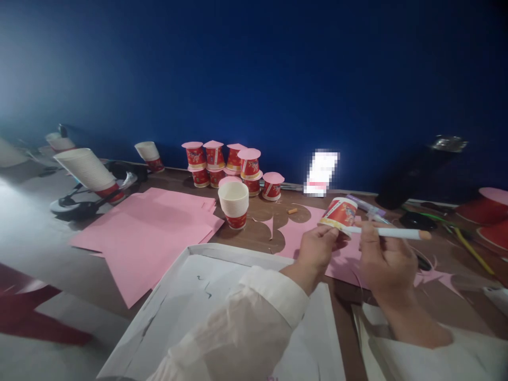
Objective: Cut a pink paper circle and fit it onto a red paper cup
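Note:
A red printed paper cup, turned bottom up and tilted, is held near its rim by my left hand, whose fingers are closed on it. My right hand grips a white marker with an orange end. The marker's other end points at the lower edge of the cup, and its tip is too hard to make out. Beneath both hands lies a cut pink paper sheet with rounded cutouts. Left of it stands a stack of nested paper cups.
Red cups with pink paper discs stand stacked along the blue wall. Pink sheets lie at left, beside a leaning cup stack. A white box lid is under my left sleeve. A blurred bright phone-like shape leans at the wall.

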Demonstrator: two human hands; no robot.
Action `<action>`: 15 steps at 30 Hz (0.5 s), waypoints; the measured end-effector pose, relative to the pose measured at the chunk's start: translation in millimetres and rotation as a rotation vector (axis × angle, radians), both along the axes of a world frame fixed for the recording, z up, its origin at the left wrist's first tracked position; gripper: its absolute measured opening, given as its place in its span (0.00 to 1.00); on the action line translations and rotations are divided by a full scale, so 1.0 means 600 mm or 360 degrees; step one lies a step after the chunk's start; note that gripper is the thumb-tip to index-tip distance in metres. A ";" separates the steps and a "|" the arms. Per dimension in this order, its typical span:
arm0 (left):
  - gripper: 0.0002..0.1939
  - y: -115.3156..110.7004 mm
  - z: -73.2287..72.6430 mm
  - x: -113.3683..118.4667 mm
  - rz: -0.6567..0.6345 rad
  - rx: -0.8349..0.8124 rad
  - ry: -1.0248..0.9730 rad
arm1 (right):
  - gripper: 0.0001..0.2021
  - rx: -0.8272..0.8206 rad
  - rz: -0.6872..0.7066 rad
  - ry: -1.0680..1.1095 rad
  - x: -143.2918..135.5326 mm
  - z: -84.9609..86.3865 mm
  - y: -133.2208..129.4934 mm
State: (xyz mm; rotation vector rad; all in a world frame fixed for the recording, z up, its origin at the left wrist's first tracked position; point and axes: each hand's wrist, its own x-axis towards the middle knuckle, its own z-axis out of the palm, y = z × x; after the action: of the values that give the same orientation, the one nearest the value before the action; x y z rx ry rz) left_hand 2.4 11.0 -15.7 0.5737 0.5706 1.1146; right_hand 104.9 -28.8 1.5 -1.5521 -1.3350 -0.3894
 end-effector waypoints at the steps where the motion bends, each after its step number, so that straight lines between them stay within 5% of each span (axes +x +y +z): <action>1: 0.16 0.000 0.000 0.000 -0.0001 0.0005 -0.0006 | 0.22 -0.0008 -0.0003 0.0008 0.000 0.001 0.000; 15: 0.18 0.000 0.001 -0.002 -0.0017 -0.0032 -0.0086 | 0.24 0.0016 -0.0071 -0.0080 0.004 0.003 0.001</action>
State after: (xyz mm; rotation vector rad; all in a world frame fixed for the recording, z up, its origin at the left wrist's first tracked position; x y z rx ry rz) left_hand 1.5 10.9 -15.4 0.5274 0.5310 1.1100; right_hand 107.1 -28.5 3.2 -1.5750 -1.3363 -0.4651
